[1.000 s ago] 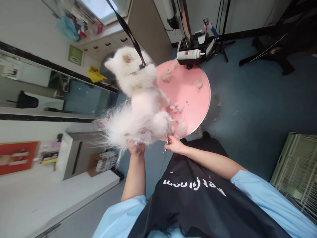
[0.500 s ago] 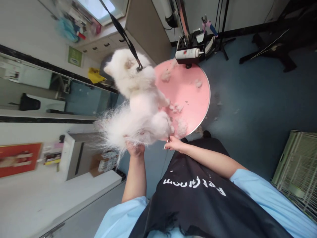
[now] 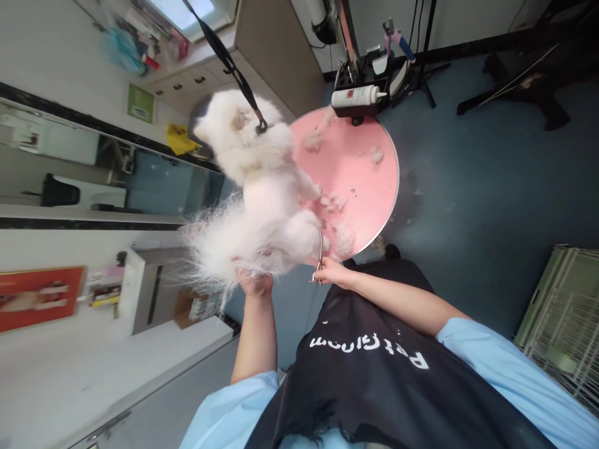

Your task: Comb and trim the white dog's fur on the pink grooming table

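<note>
A fluffy white dog [image 3: 267, 193] stands on a round pink grooming table [image 3: 365, 168], with a black loop leash [image 3: 229, 62] at its neck. My left hand [image 3: 255, 282] is closed around the dog's long-haired tail [image 3: 213, 240], its fingers partly hidden in the fur. In my right hand [image 3: 331, 272] is a pair of curved scissors [image 3: 321, 246]. Their blades point away from me and lie along the fur of the dog's hind leg [image 3: 306, 231]. Whether the blades touch the fur I cannot tell.
Clumps of cut fur [image 3: 344, 237] lie on the table. A black tool holder [image 3: 349, 78] at its far edge carries a white bottle [image 3: 358, 96] and nail clippers [image 3: 397, 42]. A wire cage [image 3: 561, 318] is on the right. Beyond the dog stands a drawer cabinet [image 3: 262, 56].
The view has shifted slightly. Both hands keep their places at the tail and the hind leg, and the scissors have hardly moved.
</note>
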Available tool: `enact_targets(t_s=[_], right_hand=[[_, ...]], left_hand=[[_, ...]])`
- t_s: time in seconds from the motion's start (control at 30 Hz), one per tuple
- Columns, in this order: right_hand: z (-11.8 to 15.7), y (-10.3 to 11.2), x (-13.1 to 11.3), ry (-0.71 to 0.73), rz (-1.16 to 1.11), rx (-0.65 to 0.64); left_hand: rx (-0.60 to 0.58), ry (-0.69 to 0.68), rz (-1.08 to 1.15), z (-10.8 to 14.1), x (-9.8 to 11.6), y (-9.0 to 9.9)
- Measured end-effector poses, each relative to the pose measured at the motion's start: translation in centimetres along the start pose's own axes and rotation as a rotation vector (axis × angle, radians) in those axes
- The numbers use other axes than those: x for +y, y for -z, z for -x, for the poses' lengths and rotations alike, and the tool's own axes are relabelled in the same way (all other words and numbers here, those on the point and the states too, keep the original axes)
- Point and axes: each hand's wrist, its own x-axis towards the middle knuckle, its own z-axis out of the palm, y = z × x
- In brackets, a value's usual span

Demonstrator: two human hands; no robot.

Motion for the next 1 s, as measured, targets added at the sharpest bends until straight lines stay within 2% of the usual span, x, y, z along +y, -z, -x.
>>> enact_targets(t_s=[0.13, 0.2, 0.3, 0.4, 0.57, 0.67, 0.8, 0.9, 1.0], right_hand=[[0.3, 0.2, 0.2, -0.009, 0.001, 0.001], [0.5, 0.3, 0.3, 0.049, 0.063, 0.020], [0.7, 0.4, 0.2, 0.203, 0.278, 0.079], [1.0, 0.4, -0.6, 0.314, 0.413, 0.076], [2.1, 0.5, -2.9, 0.371, 0.722, 0.107], [2.4, 0.7, -3.3, 0.407, 0.885, 0.112], [2.4, 1.0, -2.9, 0.422, 0.890, 0.057], [2.4, 1.3, -2.9, 0.365, 0.880, 0.082], [2.4, 1.5, -3.2, 0.373, 0.886, 0.064]], left_hand=[[0.008, 0.035, -0.053, 0.2, 0.1, -0.1], [0.007, 0.050, -0.073, 0.3, 0.2, -0.1], [-0.020, 0.068, -0.115, 0.4, 0.3, 0.0], [0.000, 0.082, -0.118, 0.5, 0.3, -0.1], [0.088, 0.098, 0.030, 1.0, 0.6, -0.9], [0.132, 0.115, 0.106, 1.3, 0.8, -1.2], [0.136, 0.130, 0.122, 1.7, 0.8, -1.2], [0.109, 0.097, 0.079, 1.8, 0.7, -1.0], [0.112, 0.083, 0.038, 1.8, 0.5, -0.9]])
